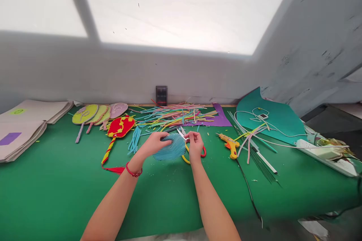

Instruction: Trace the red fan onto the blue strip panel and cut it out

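Note:
My left hand [154,144] grips a round blue disc [170,150] by its upper left side, thumb on top; rows of blue pipe cleaner cover its face. At the disc's right edge is my right hand [195,144], its fingers pinched together. Whatever is between those fingertips is too small to make out. Scissors [182,132] with red and yellow handles lie behind and under my right hand, partly hidden by it. A bundle of short blue pipe cleaners [135,139] rests left of the disc.
Behind my hands lies a pile of coloured pipe cleaners [175,115] beside purple sheet [222,115]. A red and yellow fan [121,126] and several paler fans [85,114] are at left. To the right are a yellow glue gun [232,147], its cord, and a white power strip [325,156].

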The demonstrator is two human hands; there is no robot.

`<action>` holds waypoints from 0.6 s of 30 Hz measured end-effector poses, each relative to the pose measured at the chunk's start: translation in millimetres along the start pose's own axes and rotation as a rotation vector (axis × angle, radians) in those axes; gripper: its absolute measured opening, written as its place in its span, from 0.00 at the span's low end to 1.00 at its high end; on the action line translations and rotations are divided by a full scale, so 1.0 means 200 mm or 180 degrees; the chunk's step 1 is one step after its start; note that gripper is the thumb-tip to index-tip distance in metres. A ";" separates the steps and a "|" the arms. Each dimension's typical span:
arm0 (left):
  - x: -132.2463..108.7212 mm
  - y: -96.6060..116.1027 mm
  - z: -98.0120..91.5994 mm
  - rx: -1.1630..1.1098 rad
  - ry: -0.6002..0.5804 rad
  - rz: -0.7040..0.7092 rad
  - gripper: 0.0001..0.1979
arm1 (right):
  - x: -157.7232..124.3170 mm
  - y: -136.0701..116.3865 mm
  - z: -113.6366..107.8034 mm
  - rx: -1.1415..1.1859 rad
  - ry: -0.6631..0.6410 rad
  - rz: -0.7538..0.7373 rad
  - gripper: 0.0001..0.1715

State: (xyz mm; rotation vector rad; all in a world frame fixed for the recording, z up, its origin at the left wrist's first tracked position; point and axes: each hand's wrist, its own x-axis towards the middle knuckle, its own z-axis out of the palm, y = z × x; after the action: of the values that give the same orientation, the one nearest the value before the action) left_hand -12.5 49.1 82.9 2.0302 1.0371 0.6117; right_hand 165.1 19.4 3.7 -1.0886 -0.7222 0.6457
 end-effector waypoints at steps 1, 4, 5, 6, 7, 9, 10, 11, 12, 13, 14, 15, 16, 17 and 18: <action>-0.01 -0.01 0.00 -0.0039 0.0032 -0.0067 0.14 | 0.01 0.01 0.00 0.0075 0.0072 0.0131 0.21; -0.05 -0.08 0.02 -0.0287 0.0132 -0.0294 0.16 | 0.01 0.03 0.01 0.0283 -0.0133 0.0457 0.23; -0.06 -0.10 0.02 -0.0359 0.0165 -0.0348 0.16 | 0.01 0.03 0.01 0.0294 -0.0300 0.0550 0.25; -0.07 -0.12 0.03 -0.0386 0.0238 -0.0394 0.17 | 0.00 0.04 0.02 0.0266 -0.0494 0.0663 0.27; -0.07 -0.14 0.04 -0.0382 0.0304 -0.0425 0.17 | 0.00 0.04 0.03 0.0193 -0.0699 0.0799 0.29; -0.07 -0.17 0.06 -0.0323 0.0385 -0.0429 0.17 | -0.02 0.04 0.04 -0.0024 -0.1141 0.1066 0.29; -0.07 -0.18 0.07 -0.0302 0.0378 -0.0413 0.16 | -0.04 0.04 0.05 -0.0118 -0.1374 0.1159 0.28; -0.07 -0.19 0.07 -0.0305 0.0356 -0.0400 0.16 | -0.05 0.04 0.06 -0.0180 -0.1587 0.1203 0.27; -0.07 -0.20 0.08 -0.0353 0.0351 -0.0402 0.16 | -0.06 0.05 0.06 -0.0205 -0.1748 0.1201 0.25; -0.07 -0.21 0.08 -0.0463 0.0385 -0.0427 0.17 | -0.07 0.05 0.07 -0.0192 -0.1833 0.1173 0.24; -0.06 -0.21 0.08 -0.0635 0.0464 -0.0474 0.17 | -0.07 0.05 0.07 -0.0142 -0.1829 0.1139 0.22; -0.06 -0.23 0.08 -0.0854 0.0571 -0.0530 0.19 | -0.08 0.06 0.08 -0.0072 -0.1730 0.1109 0.21; -0.06 -0.24 0.09 -0.1100 0.0676 -0.0579 0.20 | -0.08 0.06 0.08 0.0008 -0.1562 0.1070 0.21; -0.05 -0.26 0.09 -0.1337 0.0758 -0.0617 0.22 | -0.08 0.07 0.08 0.0083 -0.1354 0.1030 0.21; -0.05 -0.28 0.09 -0.1537 0.0800 -0.0643 0.23 | -0.08 0.07 0.08 0.0140 -0.1159 0.0994 0.21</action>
State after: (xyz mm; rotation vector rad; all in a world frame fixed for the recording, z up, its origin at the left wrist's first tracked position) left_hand -32.1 54.6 27.7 1.4370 1.0959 0.9246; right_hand 140.2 20.4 -7.4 -1.0640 -0.8513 1.1420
